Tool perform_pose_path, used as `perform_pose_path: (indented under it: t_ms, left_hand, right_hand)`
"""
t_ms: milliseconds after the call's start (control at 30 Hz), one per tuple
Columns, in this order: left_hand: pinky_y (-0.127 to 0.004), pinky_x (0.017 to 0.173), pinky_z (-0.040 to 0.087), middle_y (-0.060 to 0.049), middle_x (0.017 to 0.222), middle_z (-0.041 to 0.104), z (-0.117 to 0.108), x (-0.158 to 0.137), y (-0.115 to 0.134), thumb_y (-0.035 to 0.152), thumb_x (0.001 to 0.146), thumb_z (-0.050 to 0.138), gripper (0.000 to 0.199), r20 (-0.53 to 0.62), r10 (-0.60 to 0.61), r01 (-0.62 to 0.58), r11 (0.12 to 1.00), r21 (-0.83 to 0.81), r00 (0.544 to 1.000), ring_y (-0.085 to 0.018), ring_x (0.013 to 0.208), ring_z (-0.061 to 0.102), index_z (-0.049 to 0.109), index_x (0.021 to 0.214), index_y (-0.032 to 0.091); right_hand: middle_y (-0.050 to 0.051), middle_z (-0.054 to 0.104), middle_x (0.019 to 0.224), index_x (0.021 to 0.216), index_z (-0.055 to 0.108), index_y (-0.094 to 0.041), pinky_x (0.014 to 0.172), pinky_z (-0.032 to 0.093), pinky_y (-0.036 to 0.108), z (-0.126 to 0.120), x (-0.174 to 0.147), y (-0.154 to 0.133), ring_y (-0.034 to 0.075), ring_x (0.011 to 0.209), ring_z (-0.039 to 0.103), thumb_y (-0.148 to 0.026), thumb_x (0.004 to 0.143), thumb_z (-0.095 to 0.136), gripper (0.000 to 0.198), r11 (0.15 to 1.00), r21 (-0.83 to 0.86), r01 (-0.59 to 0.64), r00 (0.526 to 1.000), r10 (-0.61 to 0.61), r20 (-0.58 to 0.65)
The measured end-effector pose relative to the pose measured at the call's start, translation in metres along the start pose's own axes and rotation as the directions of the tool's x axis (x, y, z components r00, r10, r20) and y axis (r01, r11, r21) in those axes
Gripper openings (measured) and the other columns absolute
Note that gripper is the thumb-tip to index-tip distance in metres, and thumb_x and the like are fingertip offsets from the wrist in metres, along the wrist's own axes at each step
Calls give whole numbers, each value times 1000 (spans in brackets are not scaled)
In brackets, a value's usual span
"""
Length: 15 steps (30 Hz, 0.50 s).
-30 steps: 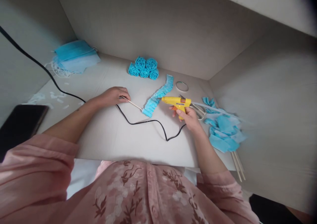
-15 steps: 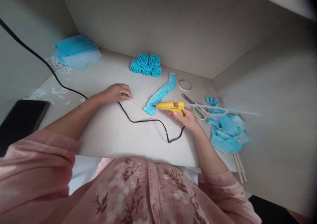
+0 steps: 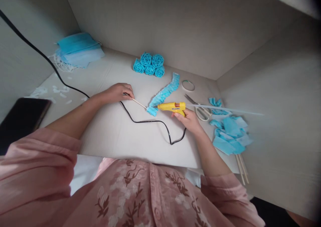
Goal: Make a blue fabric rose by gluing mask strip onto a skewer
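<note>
My left hand (image 3: 122, 91) pinches a thin wooden stick (image 3: 139, 103), whose far tip meets the near end of a pleated blue fabric strip (image 3: 164, 92). The strip runs away from me across the table. In my right hand (image 3: 188, 120) is a yellow hot glue gun (image 3: 172, 107), fingers wrapped round its handle. Its nozzle points left and touches or hovers just over the strip's near end; I cannot tell which. A long clear glue stick (image 3: 220, 108) juts out of the gun's back.
Several rolled blue fabric roses (image 3: 149, 66) are stacked at the back. Blue face masks (image 3: 77, 48) lie far left, a phone (image 3: 23, 118) near left. Tape (image 3: 188, 85), scissors (image 3: 202, 113), blue scraps (image 3: 230, 133) and sticks (image 3: 242, 170) are on the right. A black cord (image 3: 147, 121) crosses the table.
The view has shifted very slightly. Both hands keep their grips, and the nozzle stays at the strip's near end beside the stick's tip.
</note>
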<state>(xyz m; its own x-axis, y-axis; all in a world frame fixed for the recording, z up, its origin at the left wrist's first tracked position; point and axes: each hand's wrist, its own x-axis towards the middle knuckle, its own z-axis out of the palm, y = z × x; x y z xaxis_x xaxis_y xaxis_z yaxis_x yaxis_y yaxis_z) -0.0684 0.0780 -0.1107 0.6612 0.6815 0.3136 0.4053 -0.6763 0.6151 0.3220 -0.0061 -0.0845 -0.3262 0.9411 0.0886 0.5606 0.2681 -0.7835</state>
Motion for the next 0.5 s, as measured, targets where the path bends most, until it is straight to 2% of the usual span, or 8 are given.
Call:
perform_pose_path:
  t_ms: [300, 500]
  left_hand:
    - [-24, 75, 47, -5, 87, 71, -2, 1, 1, 58, 93, 63, 40, 13, -5, 5, 1000, -8, 1000, -15, 80, 65, 80, 87, 22]
    - [-24, 75, 48, -5, 87, 71, -2, 1, 1, 61, 92, 62, 43, 9, -2, 2, 1000, -9, 1000, -15, 80, 65, 79, 86, 21]
  right_hand:
    - [4, 68, 73, 77, 69, -17, 67, 48, 30, 4, 1, 1, 17, 66, 57, -50, 83, 65, 34, 1000, -12, -7, 1000, 7, -30]
    - [4, 66, 72, 81, 70, -17, 64, 48, 30, 4, 1, 2, 18, 67, 56, -52, 81, 65, 35, 999, -47, -20, 999, 18, -47]
